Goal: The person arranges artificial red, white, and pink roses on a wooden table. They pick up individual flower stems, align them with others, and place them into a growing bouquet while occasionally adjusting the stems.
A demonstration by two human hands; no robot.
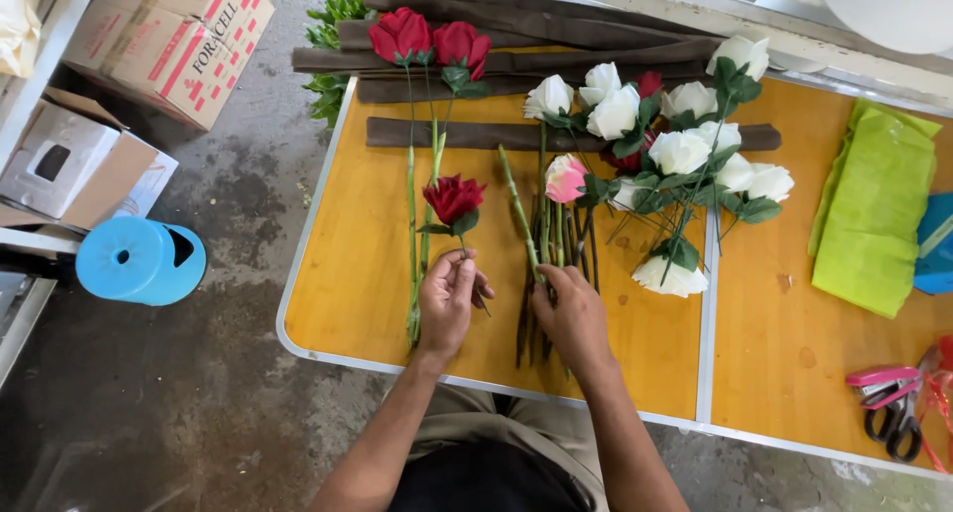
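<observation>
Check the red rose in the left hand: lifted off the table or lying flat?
Cannot tell for sure. The left hand pinches the short stem of the red rose, bloom pointing away from the person, over the yellow table.

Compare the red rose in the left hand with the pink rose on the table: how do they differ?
The red rose is deep red; the pink rose is pale pink with a whitish edge. The red rose is pinched by its thin stem in the left hand; the pink rose lies untouched among the stems, above the right hand. The red rose stands apart; the pink rose adjoins the white roses. Both have green leaves.
</observation>
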